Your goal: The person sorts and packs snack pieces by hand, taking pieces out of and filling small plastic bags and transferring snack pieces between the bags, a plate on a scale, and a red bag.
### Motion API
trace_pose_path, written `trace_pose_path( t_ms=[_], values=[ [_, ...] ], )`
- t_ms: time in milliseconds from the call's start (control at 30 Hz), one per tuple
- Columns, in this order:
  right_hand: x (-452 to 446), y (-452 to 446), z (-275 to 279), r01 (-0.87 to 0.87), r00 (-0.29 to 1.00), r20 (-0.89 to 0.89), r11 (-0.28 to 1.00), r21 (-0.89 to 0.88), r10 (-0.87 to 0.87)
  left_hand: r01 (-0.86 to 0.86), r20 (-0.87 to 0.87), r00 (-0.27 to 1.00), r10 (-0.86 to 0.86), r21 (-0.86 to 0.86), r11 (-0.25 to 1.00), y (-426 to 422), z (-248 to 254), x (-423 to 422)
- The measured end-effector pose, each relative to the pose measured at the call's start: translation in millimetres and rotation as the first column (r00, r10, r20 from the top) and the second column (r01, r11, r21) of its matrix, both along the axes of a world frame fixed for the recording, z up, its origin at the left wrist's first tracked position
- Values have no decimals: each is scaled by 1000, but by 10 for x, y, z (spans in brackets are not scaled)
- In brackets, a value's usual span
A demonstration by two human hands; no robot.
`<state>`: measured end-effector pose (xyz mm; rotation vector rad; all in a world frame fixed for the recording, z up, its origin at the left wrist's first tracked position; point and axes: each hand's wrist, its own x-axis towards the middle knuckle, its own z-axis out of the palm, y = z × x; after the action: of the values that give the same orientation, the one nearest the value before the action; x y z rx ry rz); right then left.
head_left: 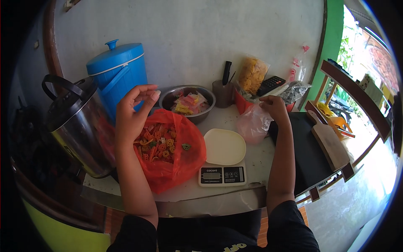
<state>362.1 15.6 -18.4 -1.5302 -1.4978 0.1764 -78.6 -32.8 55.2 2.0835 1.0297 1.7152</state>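
My left hand [136, 107] is raised over the back left edge of a red plastic bag [189, 147], its fingers curved and apart with nothing between them. Colourful wheel-shaped and curled pieces [157, 145] fill the open bag. On the right, my right hand [273, 107] pinches the top of a clear, pinkish plastic bag [254, 126], which hangs beside the scale. Between my forearms lies a white kitchen scale [224, 147] with a bare plate. Behind it, a metal bowl [201, 115] holds small wrapped packets [189, 104].
A steel pot [79, 130] and a blue cooler [115, 63] stand at the left. Toward the back are a knife holder [222, 93], a bag of yellow snacks [253, 75] and a calculator [271, 85]. A wooden board [329, 143] lies at the right.
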Motion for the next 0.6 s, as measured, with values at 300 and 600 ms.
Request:
trace_pose_path(
  t_ms=[300,600],
  values=[
    [-318,-343,441,-190,888,-330,908,374,321,48,-13,999,-49,-41,998,-15,-10,92],
    [-1428,-507,404,-580,472,-441,645,497,764,602,308,798,-518,-377,704,102,-320,650]
  ],
)
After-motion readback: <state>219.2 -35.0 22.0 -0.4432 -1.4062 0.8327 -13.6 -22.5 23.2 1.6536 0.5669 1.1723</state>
